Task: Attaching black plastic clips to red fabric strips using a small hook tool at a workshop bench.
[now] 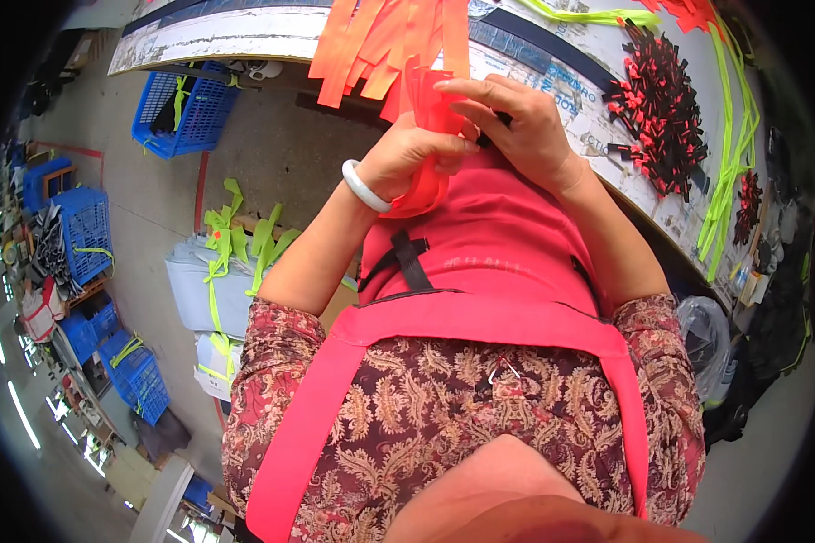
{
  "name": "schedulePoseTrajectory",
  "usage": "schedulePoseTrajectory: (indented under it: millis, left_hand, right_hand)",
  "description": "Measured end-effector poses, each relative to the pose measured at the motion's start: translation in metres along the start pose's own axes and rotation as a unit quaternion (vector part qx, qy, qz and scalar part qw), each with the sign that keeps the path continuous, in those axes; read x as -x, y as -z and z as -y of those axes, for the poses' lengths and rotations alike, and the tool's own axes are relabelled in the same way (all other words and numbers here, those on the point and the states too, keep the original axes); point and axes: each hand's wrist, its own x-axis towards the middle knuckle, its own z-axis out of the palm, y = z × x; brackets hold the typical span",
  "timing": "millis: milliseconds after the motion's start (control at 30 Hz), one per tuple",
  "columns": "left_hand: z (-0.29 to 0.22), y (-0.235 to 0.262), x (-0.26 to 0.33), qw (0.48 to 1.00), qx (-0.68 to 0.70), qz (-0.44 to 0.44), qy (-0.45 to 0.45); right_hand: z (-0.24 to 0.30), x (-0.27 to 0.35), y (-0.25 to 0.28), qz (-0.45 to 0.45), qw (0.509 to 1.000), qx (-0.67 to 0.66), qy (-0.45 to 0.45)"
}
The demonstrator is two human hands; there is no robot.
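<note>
My left hand [415, 156], with a pale bangle at its wrist, is closed around a looped bunch of bright orange-red fabric strips [428, 195] in front of my red apron [498, 222]. The looped part hangs below the fist, and the upper ends stick out above it. From the right, my right hand [527, 127] reaches across, its fingertips closed on those upper ends; its thumb is mostly hidden. Just beyond both hands, more orange strips [389, 41] lie layered on the worktable [244, 38] and hang over its near edge.
A heap of small black-and-red pieces [658, 118] and long yellow-green strips [729, 154] cover the table's right part. Blue crates [186, 113] stand on the floor to the left. Grey-blue fabric bundles [199, 294] with yellow-green ties sit beside my left elbow.
</note>
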Motion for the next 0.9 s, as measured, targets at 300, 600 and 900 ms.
schedulePoseTrajectory:
  millis: [300, 600, 900]
  left_hand:
    - [-0.004, 0.015, -0.001, 0.999, 0.016, -0.027, -0.011]
    - [-0.016, -0.037, -0.004, 0.951, -0.249, -0.038, -0.177]
    - [0.003, -0.025, 0.001, 0.976, -0.169, -0.072, -0.114]
  right_hand:
    - [-0.005, 0.031, 0.047, -0.072, 0.992, -0.073, -0.073]
    - [0.011, 0.026, 0.029, -0.01, 0.966, -0.206, -0.157]
    - [0.004, 0.047, 0.023, 0.045, 0.949, -0.233, -0.209]
